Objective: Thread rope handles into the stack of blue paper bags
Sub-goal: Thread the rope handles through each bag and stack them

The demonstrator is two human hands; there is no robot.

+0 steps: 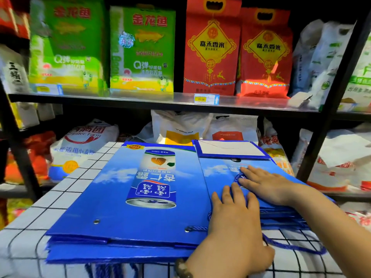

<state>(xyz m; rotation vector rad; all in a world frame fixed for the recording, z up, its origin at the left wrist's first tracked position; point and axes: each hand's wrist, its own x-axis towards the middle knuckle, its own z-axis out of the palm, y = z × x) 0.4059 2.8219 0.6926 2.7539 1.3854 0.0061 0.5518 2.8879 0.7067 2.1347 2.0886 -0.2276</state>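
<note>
A stack of flat blue paper bags (128,199), printed with a drink can, lies on the checked tablecloth. A second blue bag pile (218,167) lies beside it on the right, its white-lined flap folded open at the far end. My left hand (232,221) rests flat, fingers spread, across the seam between the two piles. Flat on the right pile lies my right hand (267,183), its fingertips touching a small loop of blue rope (238,177). Another blue rope (291,246) runs from the left stack's right eyelet (187,229), under my left hand and out over the cloth. The left eyelet (96,221) has no rope.
The table wears a white cloth with a black grid (66,187). More blue rope ends (108,267) hang at the front edge. Behind stands a black shelf (140,99) with green and red rice bags above and white sacks below, close to the table's far edge.
</note>
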